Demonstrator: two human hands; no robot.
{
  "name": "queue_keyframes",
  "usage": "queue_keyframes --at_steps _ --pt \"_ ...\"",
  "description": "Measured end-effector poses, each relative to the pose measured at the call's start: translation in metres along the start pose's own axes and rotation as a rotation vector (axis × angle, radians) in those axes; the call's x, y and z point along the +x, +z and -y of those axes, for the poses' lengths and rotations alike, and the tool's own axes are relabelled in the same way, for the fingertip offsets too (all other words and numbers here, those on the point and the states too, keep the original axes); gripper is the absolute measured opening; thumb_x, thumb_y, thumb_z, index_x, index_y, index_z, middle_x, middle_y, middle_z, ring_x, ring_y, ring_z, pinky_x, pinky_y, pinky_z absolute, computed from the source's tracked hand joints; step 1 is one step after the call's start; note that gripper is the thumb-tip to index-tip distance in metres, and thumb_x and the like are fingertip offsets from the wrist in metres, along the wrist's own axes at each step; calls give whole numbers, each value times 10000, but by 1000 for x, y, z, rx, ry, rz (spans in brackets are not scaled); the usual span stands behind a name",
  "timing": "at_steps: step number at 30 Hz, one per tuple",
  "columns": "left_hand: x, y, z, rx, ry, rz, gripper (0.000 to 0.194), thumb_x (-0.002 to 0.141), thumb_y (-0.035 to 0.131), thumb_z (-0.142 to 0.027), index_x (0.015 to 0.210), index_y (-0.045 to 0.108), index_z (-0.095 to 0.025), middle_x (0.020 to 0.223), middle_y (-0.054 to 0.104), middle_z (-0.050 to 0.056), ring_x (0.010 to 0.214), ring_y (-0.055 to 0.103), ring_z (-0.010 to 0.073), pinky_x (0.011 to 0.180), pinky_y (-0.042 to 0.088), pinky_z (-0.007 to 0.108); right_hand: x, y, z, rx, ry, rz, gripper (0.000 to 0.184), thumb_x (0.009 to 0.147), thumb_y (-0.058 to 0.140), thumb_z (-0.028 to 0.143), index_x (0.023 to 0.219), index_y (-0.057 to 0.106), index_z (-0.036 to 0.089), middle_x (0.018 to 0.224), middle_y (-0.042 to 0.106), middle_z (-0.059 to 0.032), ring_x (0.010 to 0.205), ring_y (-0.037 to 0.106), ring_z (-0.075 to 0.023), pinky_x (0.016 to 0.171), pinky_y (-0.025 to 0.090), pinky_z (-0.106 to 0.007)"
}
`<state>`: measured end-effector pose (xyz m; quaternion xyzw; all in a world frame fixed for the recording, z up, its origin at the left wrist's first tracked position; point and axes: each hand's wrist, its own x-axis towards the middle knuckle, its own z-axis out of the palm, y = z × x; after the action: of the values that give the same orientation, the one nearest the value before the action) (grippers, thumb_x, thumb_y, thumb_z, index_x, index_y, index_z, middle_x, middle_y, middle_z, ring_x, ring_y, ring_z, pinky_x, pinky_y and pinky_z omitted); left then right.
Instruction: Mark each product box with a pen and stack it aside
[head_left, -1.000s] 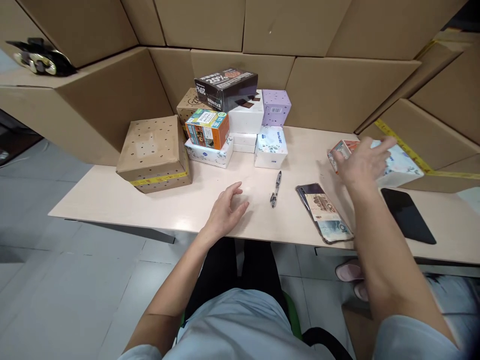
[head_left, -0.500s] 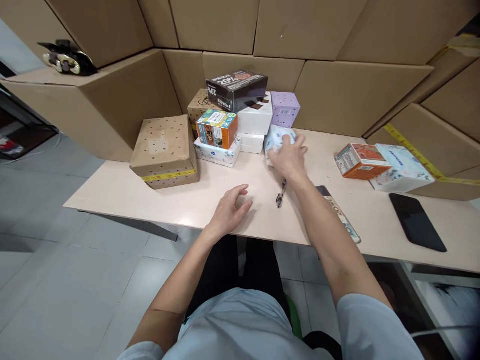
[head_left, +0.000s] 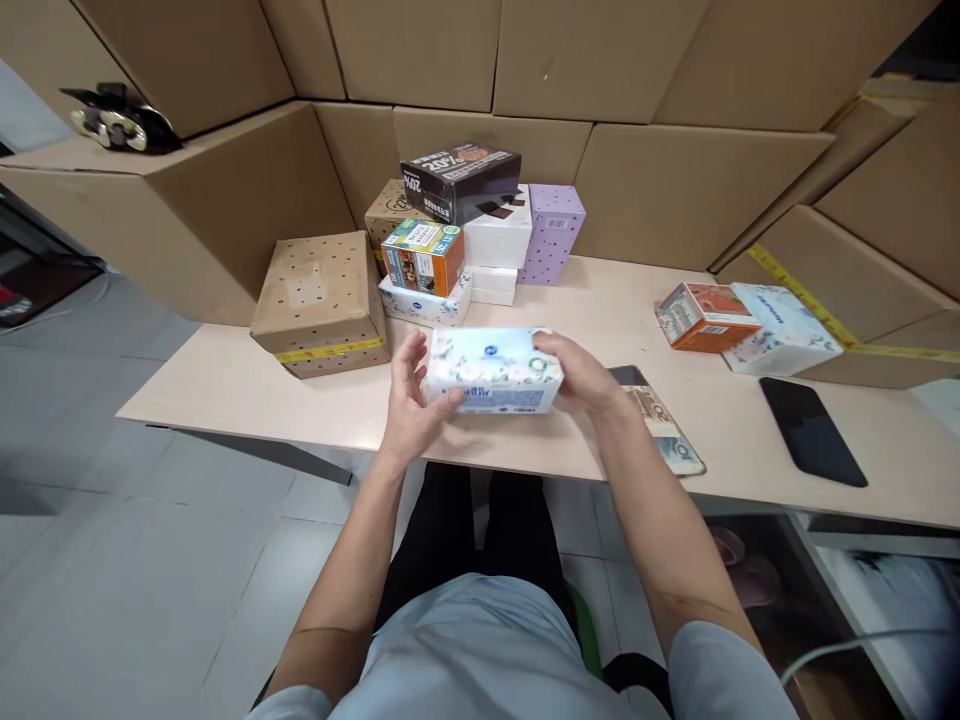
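Above the front part of the table I have a white tissue pack (head_left: 495, 362) with a pale floral print, its long side lying left to right. My right hand (head_left: 581, 372) is closed around its right end, thumb over the top. At the left end, my left hand (head_left: 416, 400) cups the pack, with the thumb on its front face and the fingers beside its end. The pen seen earlier does not show. A tablet-like slab with printed banknote-like pictures (head_left: 660, 425) lies partly behind my right forearm.
A dotted carton (head_left: 319, 300) stands at the left. Behind are a dark brown box (head_left: 461, 185), an orange-and-blue box (head_left: 424, 258) and a purple box (head_left: 551, 235). To the right sit an orange box (head_left: 709, 315), another tissue pack (head_left: 784, 330) and a black phone (head_left: 814, 430).
My right hand has brought the tissue pack from beside the stack toward me and turned it sideways. My left hand has moved up and left to its left end. The purple box now shows fully.
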<state>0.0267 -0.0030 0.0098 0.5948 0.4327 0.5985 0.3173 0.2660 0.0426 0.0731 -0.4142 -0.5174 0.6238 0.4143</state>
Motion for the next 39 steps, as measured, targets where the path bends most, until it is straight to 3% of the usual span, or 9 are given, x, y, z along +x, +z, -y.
queue_keyframes --at_steps 3,7,10,12,17,21,31,35,39 --pt "-1 -9 -2 -58 -82 129 953 774 820 -651 1549 371 -327 1590 449 129 1465 476 333 1176 460 458 5 6 -11 -193 -31 -33 330 889 639 531 897 690 205 794 692 -1 722 619 -167 661 461 -282" --pt "-5 -9 -9 9 -120 185 1066 730 884 -585 1589 313 -318 1599 428 131 1453 479 342 1180 456 454 4 -10 -14 -440 -173 -189 462 979 507 602 1060 736 209 976 740 -53 898 663 -216 811 494 -333" --pt "-6 -9 -10 93 -130 204 1131 708 918 -519 1612 267 -324 1595 414 128 1430 492 341 1175 457 455 -1 -27 -15 -705 -300 -402 386 1000 467 415 1121 753 184 1097 725 -109 985 668 -255 926 496 -391" --pt "-6 -10 -7 83 -132 215 1149 713 919 -490 1622 233 -337 1586 415 124 1412 507 332 1178 454 458 -6 -35 -15 -960 -265 -467 402 961 445 243 1209 751 163 1138 683 -145 992 657 -274 944 488 -413" --pt "-6 -14 2 -60 -95 264 1145 764 884 -457 1635 144 -384 1581 419 122 1436 493 318 1184 456 473 -14 -31 -13 -1378 102 -255 526 911 442 81 1333 723 220 1173 608 -174 1049 623 -319 864 466 -384" --pt "-6 -15 2 -111 -76 277 1121 787 870 -446 1631 134 -393 1588 420 133 1453 486 318 1162 483 464 -13 -21 -9 -1541 125 -167 496 933 429 45 1306 713 208 1175 619 -179 1090 601 -320 834 431 -357" --pt "-4 -14 0 -158 -161 253 1102 748 908 -400 1607 218 -363 1522 502 127 1448 504 318 1184 465 479 -18 -20 -7 -1649 172 -218 375 969 390 67 1224 643 177 1124 647 -191 1017 616 -308 777 409 -346" --pt "0 -13 -6 -196 -188 207 1033 766 896 -436 1593 285 -337 1451 579 124 1385 570 312 1174 480 493 -18 -27 -9 -1503 144 -422 358 947 390 84 1248 580 121 1071 663 -214 892 638 -302 757 422 -373" --pt "6 -12 -11 -206 -305 174 915 842 817 -514 1586 323 -319 1435 613 133 1301 637 303 1119 530 513 -11 -37 -10 -1130 -72 -631 266 947 437 215 1163 584 165 861 673 -119 789 639 -286 770 465 -401"
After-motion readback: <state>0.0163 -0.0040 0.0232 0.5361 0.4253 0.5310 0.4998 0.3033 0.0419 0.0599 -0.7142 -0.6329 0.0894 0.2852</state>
